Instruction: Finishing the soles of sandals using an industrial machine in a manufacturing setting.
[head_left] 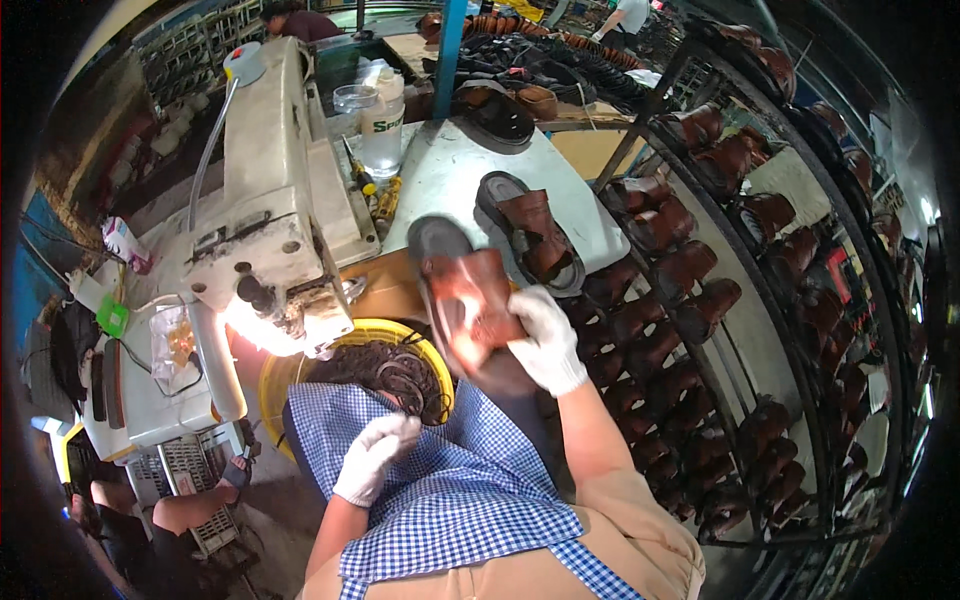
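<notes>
Brown sandal in my right hand, fingers clasping it right of the basket! Left hand half-curled, grip unclear. Straps look fitted; another sandal lies farther, on the desk. Remaining work? Can't tell.

A clear bottle with a white top stood near some yellow-handled tools. Behind rose a blue post, and beyond it lay a heap of black pieces. Two people were in the background — one in a dark top, one in a pale top. A black metal rack held rows of brown footwear — many pairs deep.
</notes>
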